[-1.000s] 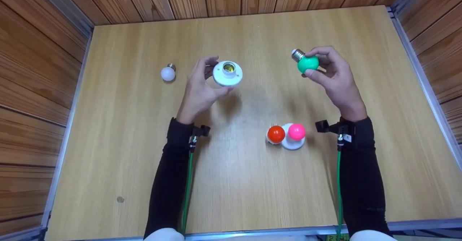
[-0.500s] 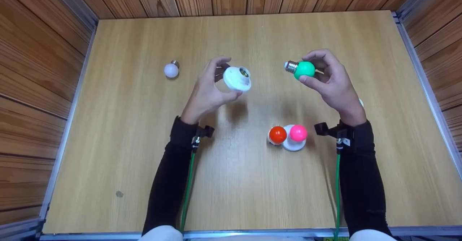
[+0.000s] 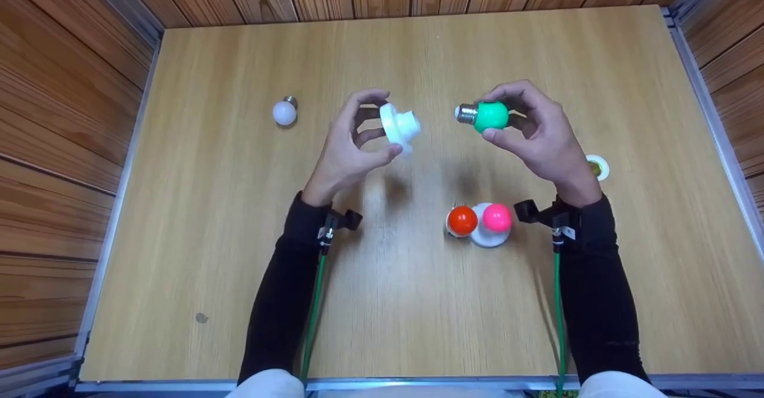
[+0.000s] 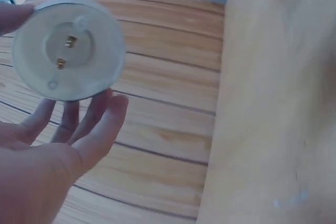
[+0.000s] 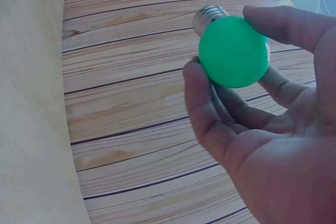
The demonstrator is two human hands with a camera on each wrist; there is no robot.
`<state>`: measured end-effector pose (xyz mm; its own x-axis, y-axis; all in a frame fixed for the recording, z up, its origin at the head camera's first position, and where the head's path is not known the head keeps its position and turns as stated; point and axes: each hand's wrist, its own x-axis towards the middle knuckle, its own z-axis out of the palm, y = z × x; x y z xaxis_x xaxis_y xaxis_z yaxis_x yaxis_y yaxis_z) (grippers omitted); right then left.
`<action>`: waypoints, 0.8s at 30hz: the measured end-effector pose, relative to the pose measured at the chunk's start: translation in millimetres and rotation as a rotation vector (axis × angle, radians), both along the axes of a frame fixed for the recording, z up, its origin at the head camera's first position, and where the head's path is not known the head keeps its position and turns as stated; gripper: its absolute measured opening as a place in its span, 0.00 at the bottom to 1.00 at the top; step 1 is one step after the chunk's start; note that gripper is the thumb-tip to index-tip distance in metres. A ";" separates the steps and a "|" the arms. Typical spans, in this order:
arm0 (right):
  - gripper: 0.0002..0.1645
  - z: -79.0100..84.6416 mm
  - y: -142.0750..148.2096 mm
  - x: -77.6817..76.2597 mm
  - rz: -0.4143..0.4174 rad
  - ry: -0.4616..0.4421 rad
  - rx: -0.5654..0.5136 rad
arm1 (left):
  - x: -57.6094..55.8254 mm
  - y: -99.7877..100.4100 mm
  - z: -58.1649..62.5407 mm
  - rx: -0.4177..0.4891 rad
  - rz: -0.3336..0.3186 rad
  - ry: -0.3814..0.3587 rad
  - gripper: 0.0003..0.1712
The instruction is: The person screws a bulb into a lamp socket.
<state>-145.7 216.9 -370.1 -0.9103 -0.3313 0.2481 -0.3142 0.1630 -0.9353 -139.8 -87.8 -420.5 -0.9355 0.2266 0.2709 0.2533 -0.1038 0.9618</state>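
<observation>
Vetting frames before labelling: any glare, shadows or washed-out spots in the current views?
Head: soft shadows on the table below the white socket and green bulb, pale sheen towards the table's near side, socket nearly blown out; left wrist: hazy, bright upper left corner; right wrist: bright bluish glare at upper right, bulb's green part almost flat in colour.

Bright light, probably from overhead, casts soft shadows on the pale wood-grain tabletop (image 3: 388, 278); both wrist views look hazy, glare whitening an upper corner, the round green bulb (image 5: 233, 51) flatly lit.
</observation>
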 end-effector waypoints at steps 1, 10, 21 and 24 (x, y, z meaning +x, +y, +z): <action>0.25 0.6 -1.3 0.5 0.011 0.023 -0.019 | 1.6 1.0 2.2 0.026 -0.010 0.009 0.46; 0.22 6.9 -17.4 9.6 0.071 0.234 -0.214 | 20.5 10.7 25.7 0.134 -0.039 0.110 0.44; 0.12 11.9 -31.6 22.9 0.081 0.537 -0.180 | 34.5 18.2 39.0 0.125 -0.018 0.206 0.41; 0.11 10.6 -33.2 21.9 0.066 0.606 -0.110 | 35.5 19.2 39.0 0.120 -0.016 0.205 0.41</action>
